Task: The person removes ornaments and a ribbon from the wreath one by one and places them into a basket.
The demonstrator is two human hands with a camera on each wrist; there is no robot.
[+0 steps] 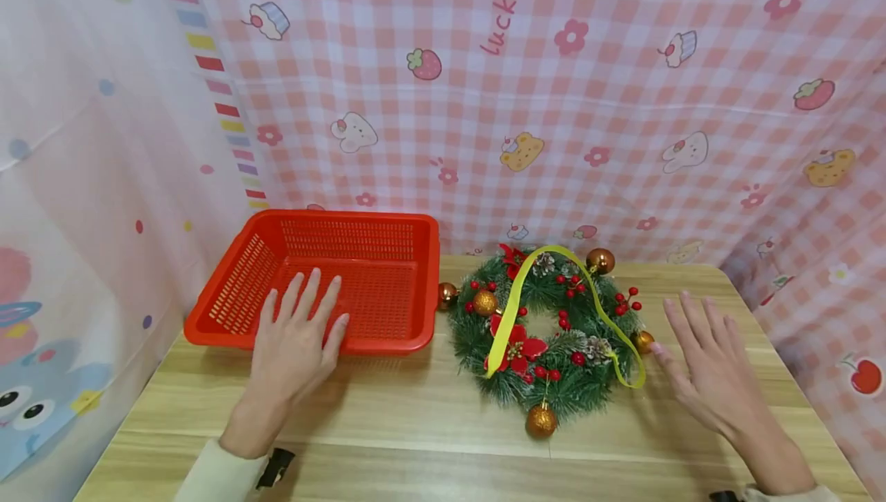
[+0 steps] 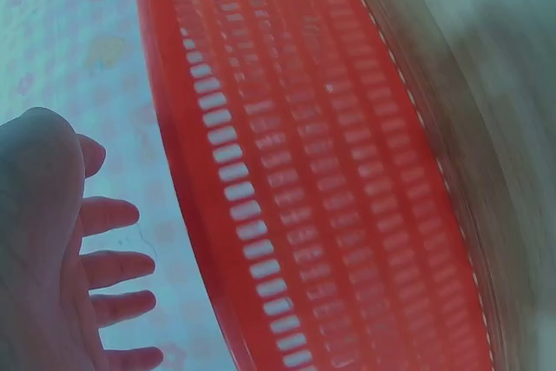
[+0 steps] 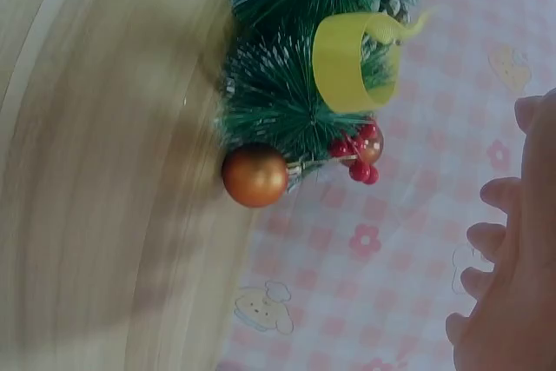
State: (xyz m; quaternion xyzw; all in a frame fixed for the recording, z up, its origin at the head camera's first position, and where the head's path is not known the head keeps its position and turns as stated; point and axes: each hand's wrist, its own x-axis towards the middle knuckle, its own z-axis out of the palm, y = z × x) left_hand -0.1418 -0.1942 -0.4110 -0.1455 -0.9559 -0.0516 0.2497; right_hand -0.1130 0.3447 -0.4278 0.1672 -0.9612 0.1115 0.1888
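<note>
My left hand (image 1: 294, 340), fingers spread, hovers over the near rim of a red plastic basket (image 1: 432, 287) with slotted walls. In the left wrist view the basket's side (image 2: 304, 171) stands beside the fingers, a gap between them. My right hand (image 1: 713, 371) is held with straight, spread fingers at the right of a green Christmas wreath (image 1: 471, 348). Gold and copper balls, red berries, red flowers and pinecones decorate the wreath. A yellow ribbon (image 1: 508, 325) loops loosely across it. The right wrist view shows an orange-gold ball (image 3: 254, 175) at the wreath's edge, apart from the fingers.
Basket and wreath stand side by side on a light wooden table (image 1: 415, 440). Behind the table hangs a pink checked curtain (image 1: 450, 118) with cartoon prints. A paler curtain (image 1: 104, 179) closes the left side.
</note>
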